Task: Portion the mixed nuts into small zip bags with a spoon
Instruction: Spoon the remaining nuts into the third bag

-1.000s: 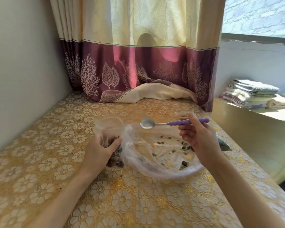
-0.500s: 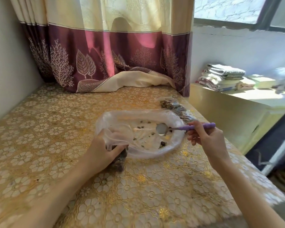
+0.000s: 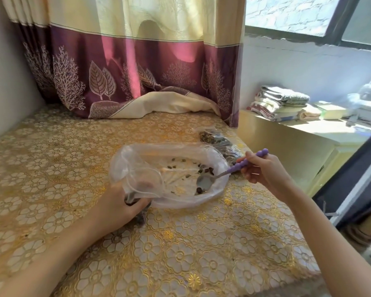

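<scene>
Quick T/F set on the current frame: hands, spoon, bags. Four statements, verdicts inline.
1. The right hand holds the purple-handled spoon. True.
2. The spoon's bowl is heaped with nuts. False: it looks empty, lowered into the large clear bag.
3. The left hand grips a small zip bag at the large bag's near-left edge. True.
4. The filled bags lie left of the large bag. False: they lie behind it on the right, by the curtain.

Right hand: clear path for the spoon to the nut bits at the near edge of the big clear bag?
Probably yes. The right hand holds the purple-handled metal spoon, its bowl already inside the open large clear plastic bag, just above the dark nut pieces; nothing lies between.
</scene>
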